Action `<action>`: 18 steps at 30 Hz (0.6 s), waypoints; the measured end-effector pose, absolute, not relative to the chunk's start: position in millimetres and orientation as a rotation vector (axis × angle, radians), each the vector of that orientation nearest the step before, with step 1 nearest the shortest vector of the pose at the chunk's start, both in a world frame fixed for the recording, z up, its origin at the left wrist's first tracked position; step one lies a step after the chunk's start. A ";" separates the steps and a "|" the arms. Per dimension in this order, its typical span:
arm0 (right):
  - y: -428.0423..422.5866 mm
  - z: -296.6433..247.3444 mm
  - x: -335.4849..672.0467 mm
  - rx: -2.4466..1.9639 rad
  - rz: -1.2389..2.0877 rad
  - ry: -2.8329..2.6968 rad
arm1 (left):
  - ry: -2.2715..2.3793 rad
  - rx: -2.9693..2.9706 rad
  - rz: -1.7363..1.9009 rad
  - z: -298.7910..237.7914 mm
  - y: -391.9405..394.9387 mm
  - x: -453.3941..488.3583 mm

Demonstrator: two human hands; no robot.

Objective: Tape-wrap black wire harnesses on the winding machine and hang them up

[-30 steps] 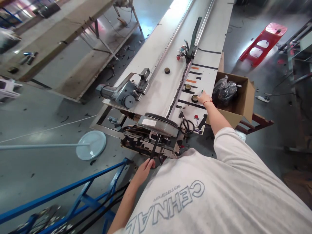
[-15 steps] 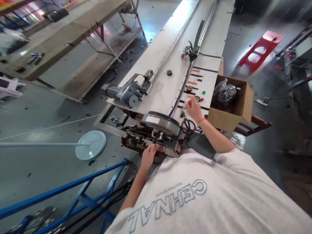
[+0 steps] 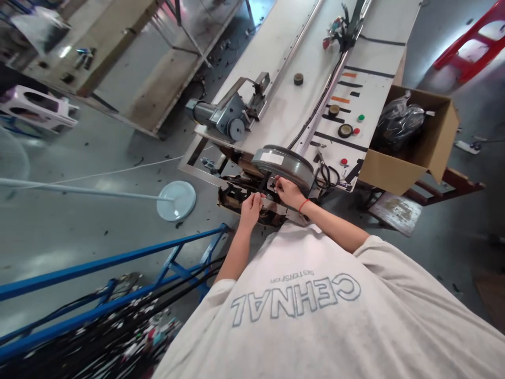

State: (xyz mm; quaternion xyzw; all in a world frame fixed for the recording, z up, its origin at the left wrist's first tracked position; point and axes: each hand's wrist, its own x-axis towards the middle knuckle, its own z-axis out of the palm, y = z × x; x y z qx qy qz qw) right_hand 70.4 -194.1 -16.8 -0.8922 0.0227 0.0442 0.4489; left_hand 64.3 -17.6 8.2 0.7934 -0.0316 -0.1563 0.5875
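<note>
My left hand (image 3: 251,209) is closed in a pinch on the lower end of a black strip (image 3: 263,182) at the near end of the long white bench (image 3: 272,118). Beside it on the right, my right hand (image 3: 290,193) has its fingers drawn together; what they hold, if anything, is too small to make out. Just beyond both hands sits a large round grey reel (image 3: 294,167) with a white label. Black-handled scissors (image 3: 326,175) lie to the right of the reel. From behind the reel a dark cable bundle (image 3: 320,105) runs up the bench.
A motor unit (image 3: 221,117) stands on the bench's left side. Tape rolls (image 3: 345,130) and red and green buttons (image 3: 344,161) are on the right. Beside the bench is a cardboard box (image 3: 394,172) holding black bags. A blue metal frame (image 3: 118,266) stands at lower left.
My right hand has come from beside the tape rolls down to the near side of the reel, next to my left hand. My left hand still pinches the black strip. The view has shifted.
</note>
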 end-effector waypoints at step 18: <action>-197.4 12.8 86.2 -2.391 -0.160 -0.364 | -0.403 2.364 -0.189 0.0 -33.8 44.2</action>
